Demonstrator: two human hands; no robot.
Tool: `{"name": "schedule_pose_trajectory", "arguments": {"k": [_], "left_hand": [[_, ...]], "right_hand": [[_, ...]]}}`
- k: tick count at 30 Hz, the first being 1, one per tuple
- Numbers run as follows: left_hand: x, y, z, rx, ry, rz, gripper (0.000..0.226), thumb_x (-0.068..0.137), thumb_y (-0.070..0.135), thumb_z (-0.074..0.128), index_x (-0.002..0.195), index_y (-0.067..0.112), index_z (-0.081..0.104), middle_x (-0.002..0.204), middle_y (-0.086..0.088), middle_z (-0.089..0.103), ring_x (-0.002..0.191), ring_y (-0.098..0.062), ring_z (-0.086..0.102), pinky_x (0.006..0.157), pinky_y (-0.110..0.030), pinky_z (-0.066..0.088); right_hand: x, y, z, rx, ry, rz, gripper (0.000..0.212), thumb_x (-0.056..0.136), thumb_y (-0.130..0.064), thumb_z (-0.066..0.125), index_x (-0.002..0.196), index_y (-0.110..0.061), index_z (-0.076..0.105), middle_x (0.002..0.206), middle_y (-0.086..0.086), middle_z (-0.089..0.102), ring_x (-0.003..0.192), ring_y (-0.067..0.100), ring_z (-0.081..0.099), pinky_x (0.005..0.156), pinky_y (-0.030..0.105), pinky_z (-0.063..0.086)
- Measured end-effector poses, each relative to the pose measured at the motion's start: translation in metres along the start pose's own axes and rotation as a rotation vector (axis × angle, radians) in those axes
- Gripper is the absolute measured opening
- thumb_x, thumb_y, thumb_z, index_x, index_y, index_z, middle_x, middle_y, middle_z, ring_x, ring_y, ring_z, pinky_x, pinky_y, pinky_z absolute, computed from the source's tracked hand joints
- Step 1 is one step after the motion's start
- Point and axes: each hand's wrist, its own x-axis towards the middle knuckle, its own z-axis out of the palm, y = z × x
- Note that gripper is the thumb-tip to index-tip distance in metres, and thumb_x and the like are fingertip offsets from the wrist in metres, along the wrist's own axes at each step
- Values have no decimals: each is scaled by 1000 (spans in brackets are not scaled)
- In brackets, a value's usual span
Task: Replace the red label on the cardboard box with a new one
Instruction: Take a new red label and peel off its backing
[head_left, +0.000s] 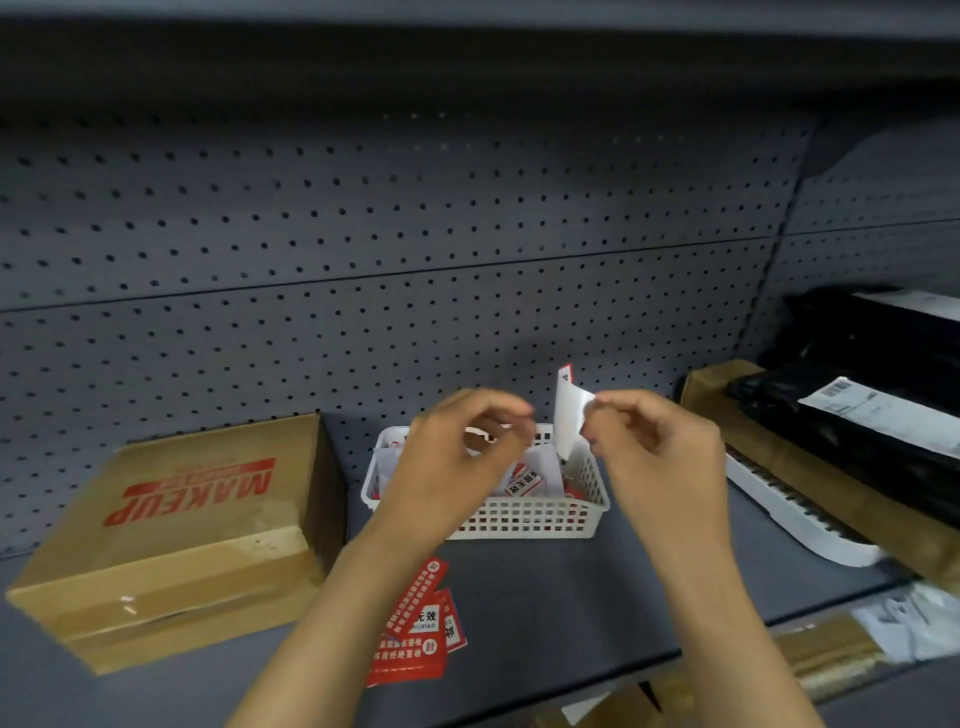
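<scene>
The right hand (660, 457) pinches a white backing sheet (569, 421) between its fingers (605, 415); the left hand (457, 452) has fingertips pressed together beside it, on what I cannot tell. Judging by this, a new label is being peeled, not yet applied. The cardboard box (176, 535) sits well left on the shelf (571, 597), its top showing no label; red labels (421, 629) lie near, below the white basket (519, 514).

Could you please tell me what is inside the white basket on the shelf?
The white basket holds loose labels, red-and-white ones and white sheets. The left hand covers its middle, so what lies there and underneath the pile cannot be seen.
</scene>
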Motion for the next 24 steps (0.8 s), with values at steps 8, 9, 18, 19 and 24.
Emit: {"name": "schedule_pose_trajectory", "arguments": {"k": [8,9,18,19,24], "left_hand": [[-40,-2,-44,-45,-10,86,39,86,21,74,123,30,65,108,16,75,107,0,67,93,-24,52],[-44,-6,-51,-49,47,71,33,88,19,71,120,28,67,104,14,76,101,1,69,90,-23,53],[-90,-45,-126,60,329,-110,17,98,27,59,104,23,75,92,17,76,87,8,68,76,-16,53],[-96,-47,-134,58,334,-118,17,98,28,59,103,25,75,92,18,76,88,8,68,76,-14,52],[-127,-56,-169,40,383,-157,16,97,33,58,94,35,73,87,28,74,85,6,69,73,-9,47]], "right_hand": [[-33,-21,49,-72,-214,-116,10,84,-30,70,89,-35,77,79,-17,75,75,1,70,68,22,55],[-37,-25,55,-94,-263,-140,10,84,-34,70,91,-37,76,82,-19,75,77,1,69,69,21,55],[-65,-35,105,-174,-255,-204,27,81,-53,69,104,-38,63,89,-16,69,73,3,64,66,37,55],[-68,-36,111,-180,-285,-191,27,81,-53,69,102,-37,65,86,-17,69,73,2,64,66,35,55],[-91,-40,143,-122,-437,-171,14,81,-46,74,78,-32,74,77,-18,71,78,-1,64,66,21,51]]}}
